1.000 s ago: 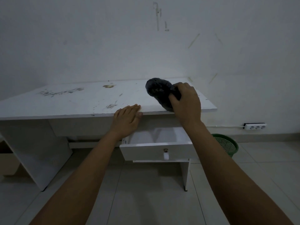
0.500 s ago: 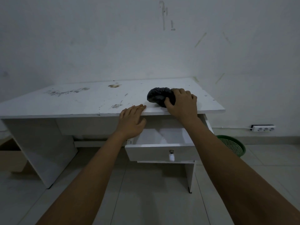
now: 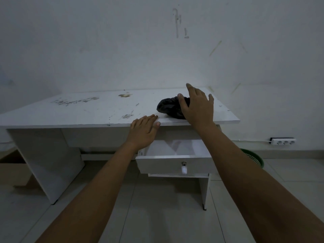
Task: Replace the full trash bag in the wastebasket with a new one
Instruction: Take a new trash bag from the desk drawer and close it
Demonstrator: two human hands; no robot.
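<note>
Head view: white desk point(image 3: 70, 111), drawer point(image 3: 175, 165) pulled open, green wastebasket point(image 3: 254, 157) behind right forearm. Crumpled black bag point(image 3: 169, 106) lay on desktop, orientation unclear. Right hand point(image 3: 197, 106) spread above it; left hand point(image 3: 143, 132) flat on desk edge.

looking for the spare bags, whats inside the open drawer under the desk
The open drawer shows only bare white inner walls, with no bags visible. Its floor and front part are hidden behind the drawer's front panel. A black bag bundle lies on the desk.
</note>
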